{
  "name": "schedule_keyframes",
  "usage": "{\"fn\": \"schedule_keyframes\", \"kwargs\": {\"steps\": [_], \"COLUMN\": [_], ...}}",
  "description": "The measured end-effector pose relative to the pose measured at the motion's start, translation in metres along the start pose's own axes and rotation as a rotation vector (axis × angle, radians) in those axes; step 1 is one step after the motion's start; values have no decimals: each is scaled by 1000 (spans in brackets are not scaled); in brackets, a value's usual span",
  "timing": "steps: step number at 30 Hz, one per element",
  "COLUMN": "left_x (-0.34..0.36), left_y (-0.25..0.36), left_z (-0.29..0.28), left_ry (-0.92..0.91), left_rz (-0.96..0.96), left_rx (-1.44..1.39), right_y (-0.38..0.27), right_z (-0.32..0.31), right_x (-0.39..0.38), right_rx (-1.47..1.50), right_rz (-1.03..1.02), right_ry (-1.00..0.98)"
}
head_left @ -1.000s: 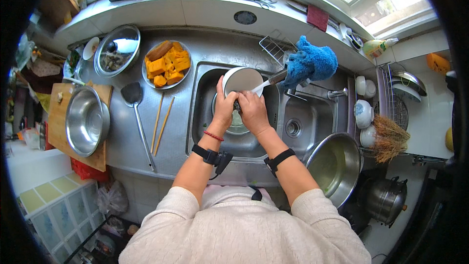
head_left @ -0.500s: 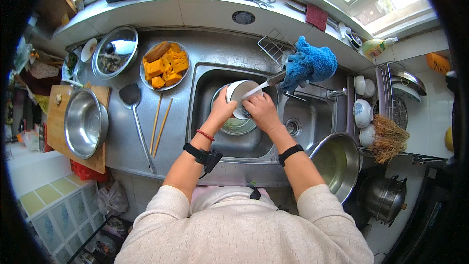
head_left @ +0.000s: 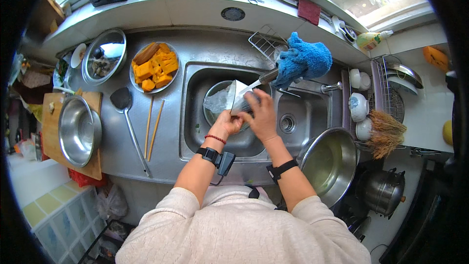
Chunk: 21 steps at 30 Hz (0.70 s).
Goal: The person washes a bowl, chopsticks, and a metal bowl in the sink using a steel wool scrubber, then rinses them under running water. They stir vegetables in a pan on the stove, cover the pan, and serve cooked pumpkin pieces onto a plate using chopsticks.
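Over the left basin of a steel double sink (head_left: 193, 117), both my hands hold a white bowl (head_left: 238, 97) tipped on its side, its contents pouring into a steel bowl (head_left: 216, 101) that sits in the basin. My left hand (head_left: 226, 124) grips the white bowl's lower rim. My right hand (head_left: 260, 112) holds its far side, under the tap (head_left: 267, 76), which is wrapped in a blue cloth (head_left: 304, 60).
On the left counter stand a plate of orange pumpkin pieces (head_left: 154, 66), a lidded pan (head_left: 103, 61), a ladle (head_left: 128, 122), chopsticks (head_left: 152, 128) and a steel bowl (head_left: 78, 130) on a wooden board. A large steel basin (head_left: 330, 163) leans at the right; white cups (head_left: 359, 106) and a brush (head_left: 386, 132) sit beyond.
The white bowl has gone from nearly level to tipped on edge, now emptying into the steel bowl. Both hands have shifted slightly to the right.
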<state>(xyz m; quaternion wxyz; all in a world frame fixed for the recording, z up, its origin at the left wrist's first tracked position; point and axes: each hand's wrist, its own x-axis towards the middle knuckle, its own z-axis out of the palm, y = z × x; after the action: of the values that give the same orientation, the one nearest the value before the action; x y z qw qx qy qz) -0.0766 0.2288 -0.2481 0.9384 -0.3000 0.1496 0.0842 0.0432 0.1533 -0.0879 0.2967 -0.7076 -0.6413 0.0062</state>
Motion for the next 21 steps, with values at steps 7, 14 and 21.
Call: {"fn": "schedule_keyframes", "kwargs": {"steps": [7,14,21], "left_x": [-24,-58,-42], "left_y": [-46,-54,-40], "left_z": [26,41,53], "left_ry": [299,188,345], "left_rz": [104,88,385], "left_rx": [191,381,570], "right_y": [2,62,18], "right_z": [17,35,52], "right_x": [45,81,-3], "right_rx": [150,1303,1503], "right_rz": [-112,995,984], "right_ry": [-191,-624,25]}}
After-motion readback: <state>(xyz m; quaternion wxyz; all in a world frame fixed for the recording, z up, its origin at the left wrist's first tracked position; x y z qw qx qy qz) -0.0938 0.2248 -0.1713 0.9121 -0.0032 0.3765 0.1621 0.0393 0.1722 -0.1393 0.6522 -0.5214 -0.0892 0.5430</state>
